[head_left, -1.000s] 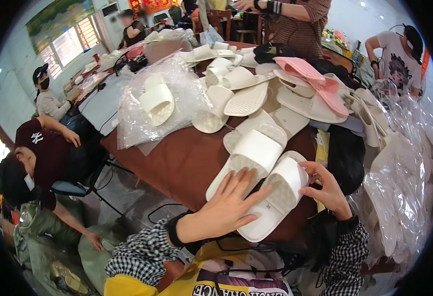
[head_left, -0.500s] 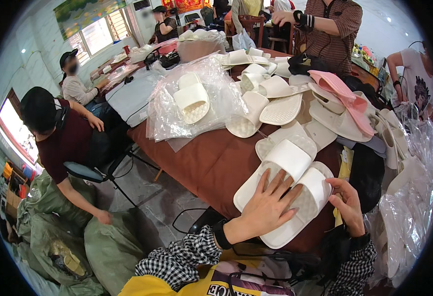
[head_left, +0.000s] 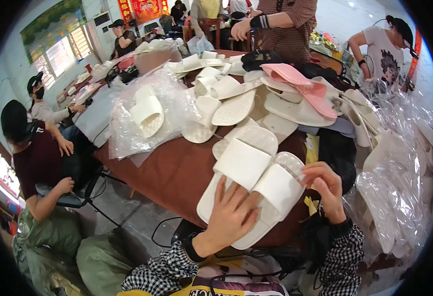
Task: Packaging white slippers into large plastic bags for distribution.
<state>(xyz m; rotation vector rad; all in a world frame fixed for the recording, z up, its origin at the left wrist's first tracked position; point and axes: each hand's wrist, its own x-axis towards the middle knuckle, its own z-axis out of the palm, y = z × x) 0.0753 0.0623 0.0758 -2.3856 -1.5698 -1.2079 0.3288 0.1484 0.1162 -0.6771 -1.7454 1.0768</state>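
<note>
A pair of white slide slippers lies side by side before me, toes away: the left slipper [head_left: 242, 160] and the right slipper [head_left: 280, 190]. My left hand [head_left: 230, 212] rests on the two from the near side, fingers stretched out, with the fingertips at the near edges of the straps. Beside the right slipper is my right hand [head_left: 327, 190], its fingers bent and apart from the thumb. Its fingertips touch or nearly touch the outer edge of the strap. Neither hand grips a slipper.
Beyond the pair, white slippers [head_left: 234, 108] lie heaped, with a pink slipper [head_left: 300, 89] on top. One white slipper [head_left: 147, 111] rests on clear plastic bags [head_left: 120, 130]. Bagged slippers [head_left: 389, 197] flank my right. Green sacks [head_left: 103, 259] and a seated person [head_left: 39, 158] are at left.
The view has swung rightward, so the scene sits further left. My hands stay at the pair in much the same pose. The seated person at left has raised a hand from the sack.
</note>
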